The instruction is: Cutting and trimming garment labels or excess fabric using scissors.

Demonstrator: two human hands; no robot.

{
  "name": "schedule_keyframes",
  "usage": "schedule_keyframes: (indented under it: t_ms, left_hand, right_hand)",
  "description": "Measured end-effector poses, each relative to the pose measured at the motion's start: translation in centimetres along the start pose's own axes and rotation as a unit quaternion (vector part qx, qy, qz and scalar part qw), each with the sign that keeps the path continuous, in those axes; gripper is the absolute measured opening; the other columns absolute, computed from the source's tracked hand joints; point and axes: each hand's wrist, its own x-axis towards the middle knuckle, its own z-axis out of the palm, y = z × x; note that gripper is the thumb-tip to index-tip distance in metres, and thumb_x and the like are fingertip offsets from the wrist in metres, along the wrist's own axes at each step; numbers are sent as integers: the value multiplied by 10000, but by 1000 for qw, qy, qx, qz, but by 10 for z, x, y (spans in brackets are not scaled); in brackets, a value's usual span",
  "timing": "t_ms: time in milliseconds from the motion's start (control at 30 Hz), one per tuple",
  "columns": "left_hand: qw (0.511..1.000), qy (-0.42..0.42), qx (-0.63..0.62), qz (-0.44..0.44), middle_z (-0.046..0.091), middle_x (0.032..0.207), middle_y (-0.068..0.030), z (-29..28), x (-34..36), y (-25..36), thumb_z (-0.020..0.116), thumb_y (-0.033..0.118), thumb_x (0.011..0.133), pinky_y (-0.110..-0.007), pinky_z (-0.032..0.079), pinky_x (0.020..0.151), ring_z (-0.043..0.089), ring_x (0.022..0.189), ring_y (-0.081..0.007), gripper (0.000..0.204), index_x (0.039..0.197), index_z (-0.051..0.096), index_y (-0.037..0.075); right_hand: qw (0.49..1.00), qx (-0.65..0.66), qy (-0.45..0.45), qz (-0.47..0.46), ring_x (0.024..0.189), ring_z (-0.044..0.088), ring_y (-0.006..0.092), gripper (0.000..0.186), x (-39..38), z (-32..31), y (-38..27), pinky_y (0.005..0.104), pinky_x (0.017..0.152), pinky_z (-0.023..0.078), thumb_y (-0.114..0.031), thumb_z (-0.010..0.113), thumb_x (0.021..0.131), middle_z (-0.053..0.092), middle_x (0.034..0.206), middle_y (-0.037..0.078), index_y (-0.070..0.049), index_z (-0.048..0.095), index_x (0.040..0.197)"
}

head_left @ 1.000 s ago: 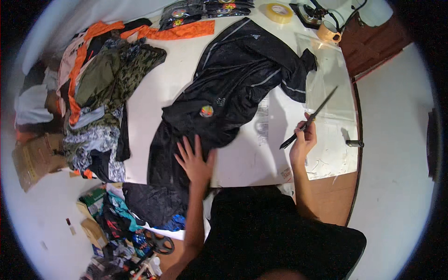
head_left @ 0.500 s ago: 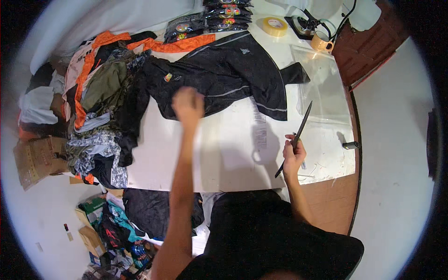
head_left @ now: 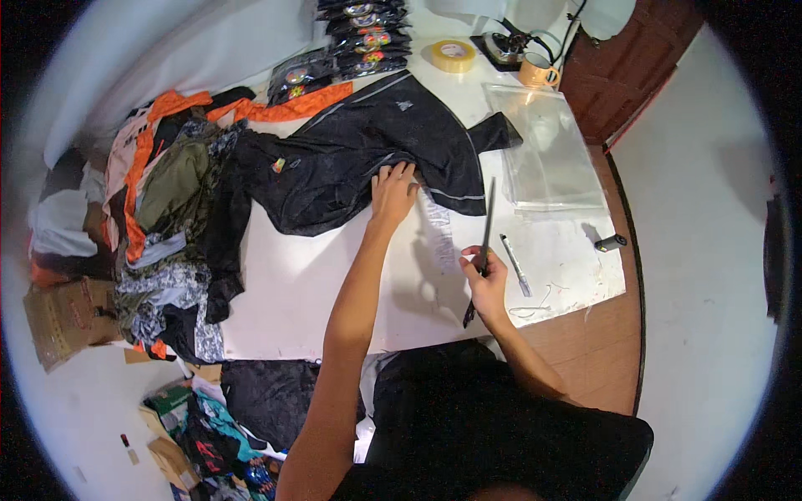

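A black long-sleeved shirt (head_left: 359, 134) with pale seam lines lies spread across the white table. At its near edge my left hand (head_left: 393, 196) has its fingers bent onto the cloth, which bunches up around the fingertips. A pale patterned strip (head_left: 439, 225) comes out from beneath the shirt, just right of that hand. My right hand (head_left: 486, 282) is closed around a long, narrow dark tool (head_left: 491, 209), held tilted almost upright with its thin tip pointing away from me. Whether the tool is scissors or a blade I cannot make out.
Heaped clothes (head_left: 171, 192) cover the table's left side. Packed black bags (head_left: 368, 37) stack up at the back, near a tape roll (head_left: 452, 56) and an orange mug (head_left: 535, 70). Clear plastic sleeves (head_left: 547, 154), a pen (head_left: 516, 265) and a black cylinder (head_left: 611, 243) lie right.
My left hand has moved right along the shirt and come down on its near edge. The right hand has shifted left with the tool, uncovering the pen. The whole view has shifted slightly.
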Motion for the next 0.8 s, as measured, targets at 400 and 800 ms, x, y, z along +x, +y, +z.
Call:
schedule_keyframes:
  t_ms: [400, 800]
  left_hand:
    - [995, 14, -60, -83, 556, 852, -158, -10, -23, -23, 532, 94, 827, -431, 472, 659, 574, 773, -366, 93, 794, 564, 14]
    - [982, 49, 113, -143, 617, 931, -147, -182, -189, -76, 534, 59, 789, -420, 445, 749, 566, 821, -324, 128, 880, 621, 38]
  right_hand:
    - [905, -421, -2, -51, 852, 617, 379, 366, 156, 46, 30, 459, 748, 489, -226, 658, 663, 640, 891, 214, -56, 618, 984]
    - [894, -355, 113, -249, 724, 630, 352, 344, 248, 17, -38, 411, 660, 480, -209, 701, 689, 636, 748, 202, -21, 609, 961]
